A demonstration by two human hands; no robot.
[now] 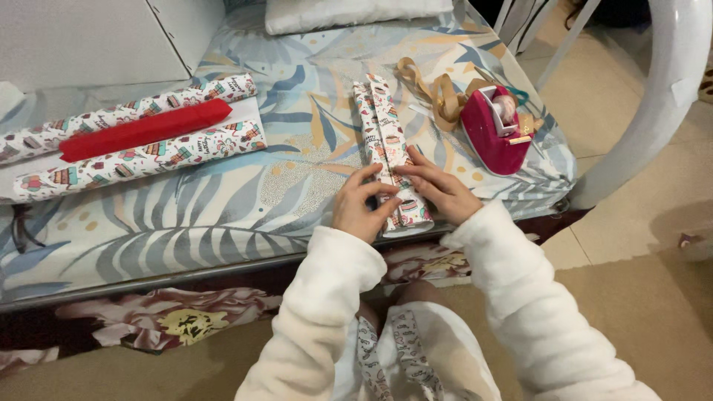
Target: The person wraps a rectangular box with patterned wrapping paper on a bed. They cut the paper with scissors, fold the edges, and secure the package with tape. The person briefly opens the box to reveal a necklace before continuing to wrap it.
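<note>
A long narrow parcel wrapped in white patterned gift paper [384, 126] lies on the leaf-print bed sheet [223, 200], pointing away from me. My left hand [358, 204] presses on its near end from the left, fingers curled over the paper. From the right, my right hand [438, 189] lies flat on the same end, fingers on the paper seam. Both sleeves are white and fluffy.
A magenta tape dispenser [494, 130] stands to the right of the parcel, beside gold ribbon [434, 89]. At left lies a red box [145, 130] on partly rolled patterned paper [141, 160]. A white pillow [349, 11] is at the back, a white curved frame [661, 96] at right.
</note>
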